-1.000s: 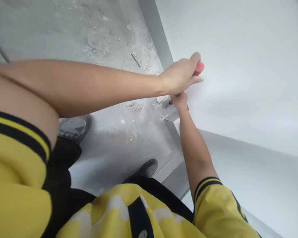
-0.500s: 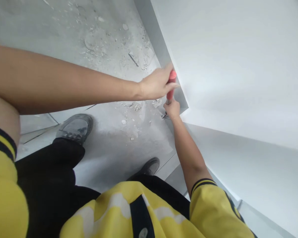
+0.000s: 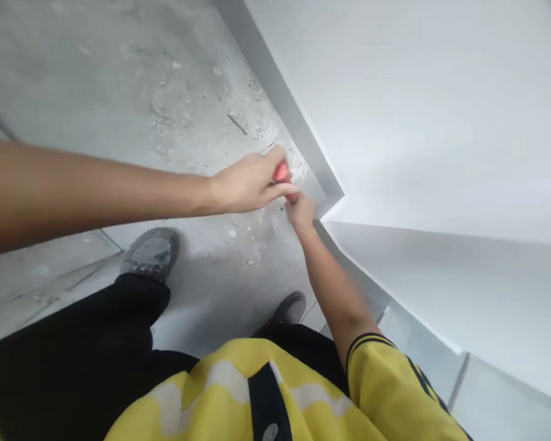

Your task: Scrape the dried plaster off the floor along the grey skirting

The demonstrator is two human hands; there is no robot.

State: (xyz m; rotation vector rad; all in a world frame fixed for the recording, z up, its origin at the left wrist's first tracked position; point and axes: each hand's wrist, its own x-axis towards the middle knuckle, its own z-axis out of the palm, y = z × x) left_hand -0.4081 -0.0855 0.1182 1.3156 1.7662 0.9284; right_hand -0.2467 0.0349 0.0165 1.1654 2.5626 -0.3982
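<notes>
Both hands close on a red tool handle (image 3: 282, 173), left hand (image 3: 248, 184) on top, right hand (image 3: 300, 211) lower, steadying it near the wall corner (image 3: 340, 197).

Single head view, looking steeply down, close over arms, floor (image 3: 96, 79) and wall corner (image 3: 344, 197).

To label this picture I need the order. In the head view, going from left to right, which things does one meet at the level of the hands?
Left forearm → left hand → red tool handle → right hand → grey skirting corner → white wall.
</notes>
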